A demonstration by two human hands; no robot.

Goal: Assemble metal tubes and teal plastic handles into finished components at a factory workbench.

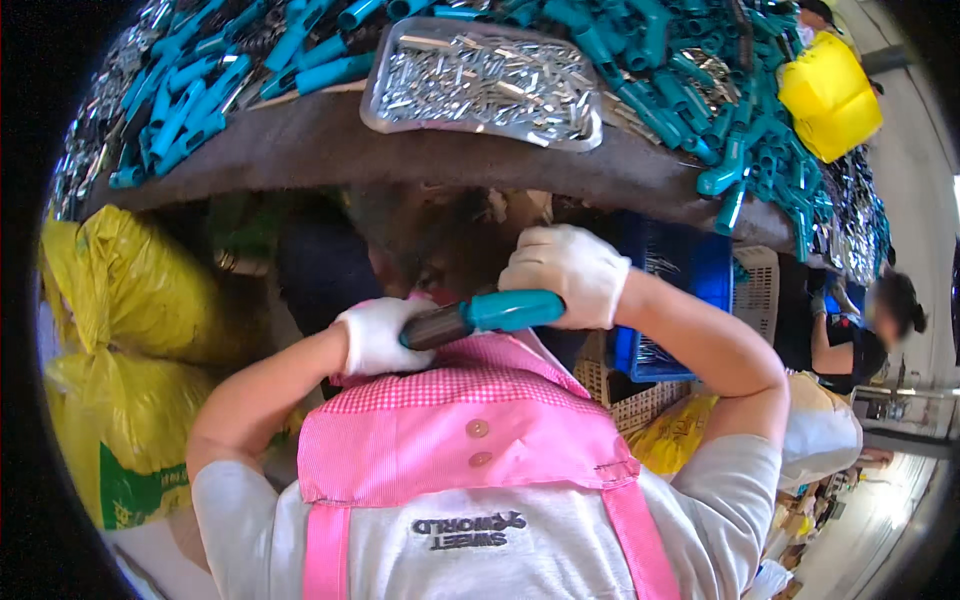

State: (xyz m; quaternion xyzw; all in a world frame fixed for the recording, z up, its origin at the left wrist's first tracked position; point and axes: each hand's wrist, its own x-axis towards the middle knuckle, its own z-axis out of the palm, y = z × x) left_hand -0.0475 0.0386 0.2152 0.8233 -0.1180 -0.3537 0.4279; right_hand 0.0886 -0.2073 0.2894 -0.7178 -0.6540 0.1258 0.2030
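Observation:
In front of my pink apron (480, 430) is a teal and black tool handle (515, 310). My left hand (385, 335), in a white glove, is closed around its black end. The teal end points right, toward my right hand (565, 275), also white-gloved. That hand is curled like a fist, its underside at or very near the teal tip. The fingers face away from view, so what they hold is hidden. Beyond both hands, at the table edge, a clear plastic tray (375, 100) holds many small shiny metal pieces.
Teal plastic handle parts (190, 105) are heaped along the dark table (300, 150), with a yellow container (830, 95) at right. Yellow sacks (130, 300) stand at left. A blue crate (720, 290) and a pale basket (760, 290) sit at right, and another person (850, 340) works beyond.

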